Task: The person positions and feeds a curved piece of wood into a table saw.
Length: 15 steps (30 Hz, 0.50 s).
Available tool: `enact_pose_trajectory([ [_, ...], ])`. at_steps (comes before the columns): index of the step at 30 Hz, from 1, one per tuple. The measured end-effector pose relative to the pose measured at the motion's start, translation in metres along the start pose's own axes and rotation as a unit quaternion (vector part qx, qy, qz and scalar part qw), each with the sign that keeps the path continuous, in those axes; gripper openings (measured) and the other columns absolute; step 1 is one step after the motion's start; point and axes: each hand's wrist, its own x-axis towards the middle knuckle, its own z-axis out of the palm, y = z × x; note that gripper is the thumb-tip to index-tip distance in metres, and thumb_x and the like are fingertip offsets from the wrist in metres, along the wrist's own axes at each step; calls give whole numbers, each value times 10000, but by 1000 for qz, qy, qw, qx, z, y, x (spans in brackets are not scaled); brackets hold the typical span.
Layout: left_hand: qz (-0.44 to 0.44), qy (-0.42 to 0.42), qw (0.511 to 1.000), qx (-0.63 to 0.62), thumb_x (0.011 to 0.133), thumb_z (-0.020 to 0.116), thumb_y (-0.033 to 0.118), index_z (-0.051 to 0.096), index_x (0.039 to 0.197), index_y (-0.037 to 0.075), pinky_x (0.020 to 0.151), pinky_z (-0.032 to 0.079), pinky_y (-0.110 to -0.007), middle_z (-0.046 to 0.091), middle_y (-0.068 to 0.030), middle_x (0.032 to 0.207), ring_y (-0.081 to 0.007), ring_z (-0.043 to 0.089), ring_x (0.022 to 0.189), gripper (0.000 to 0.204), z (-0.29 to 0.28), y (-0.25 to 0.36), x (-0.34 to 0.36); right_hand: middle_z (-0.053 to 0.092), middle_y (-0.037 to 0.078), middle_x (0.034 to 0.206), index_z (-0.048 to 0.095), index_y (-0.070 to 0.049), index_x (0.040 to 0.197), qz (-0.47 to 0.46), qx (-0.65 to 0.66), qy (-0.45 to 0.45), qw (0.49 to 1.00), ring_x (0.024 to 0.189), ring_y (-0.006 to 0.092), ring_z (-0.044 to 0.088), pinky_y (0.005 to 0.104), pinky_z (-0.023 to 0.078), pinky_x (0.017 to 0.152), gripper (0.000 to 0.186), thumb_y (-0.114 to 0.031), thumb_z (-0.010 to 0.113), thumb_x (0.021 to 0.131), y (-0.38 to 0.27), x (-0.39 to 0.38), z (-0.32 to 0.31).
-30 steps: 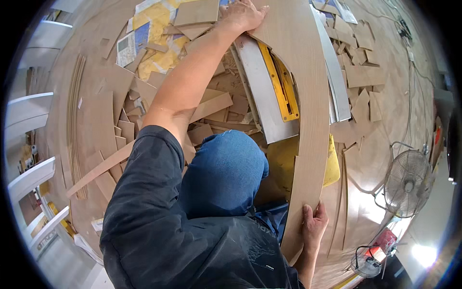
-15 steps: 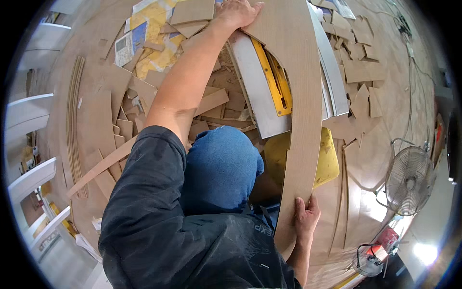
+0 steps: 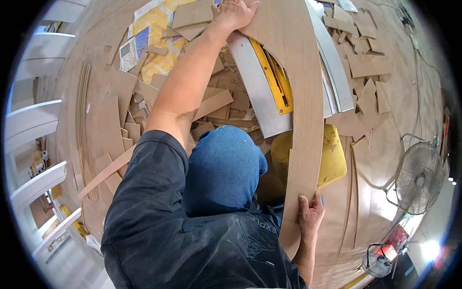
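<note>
My left hand (image 3: 236,14) grips the far part of a long, pale-brown wooden board (image 3: 305,101), thumb out to the right. The board has a curved cut on its left side. My right hand (image 3: 310,212) holds its near end along the right edge. The board lies over a silver saw table (image 3: 252,86) with a yellow slotted insert (image 3: 272,77), partly covered by the board. A yellow plastic object (image 3: 332,154) is beneath the board, right of my denim-covered knee (image 3: 221,168).
Board offcuts (image 3: 216,103) surround the saw, with stacked strips (image 3: 84,130) and yellow sheeting (image 3: 147,24) at left. White curved pieces (image 3: 33,125) line the left rim. A metal fan (image 3: 416,178), cables (image 3: 411,58) and a second small fan (image 3: 375,262) stand at right.
The board, my right hand and the saw sit slightly higher in the picture, with the whole view shifted a little. Both hands remain on the board.
</note>
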Motion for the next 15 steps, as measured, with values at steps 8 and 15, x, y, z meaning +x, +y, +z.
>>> enact_pose_trajectory([
  [8,11,5,1000,7,992,442,608,223,1540,-128,1207,262,-544,371,-332,1552,-417,368,1463,943,2,0,-5,714,109,1146,561,19,1386,-3,8,-16,1000,1035,151,646,304,526,912,468,-117,686,956,3,1,-3],
  [15,23,43,999,-8,990,458,592,263,1519,-132,1202,268,-539,403,-346,1520,-441,398,1432,918,3,0,-9,744,152,1095,586,7,1362,3,11,-4,1000,1005,166,678,321,539,900,476,-127,720,925,5,3,-5],
])
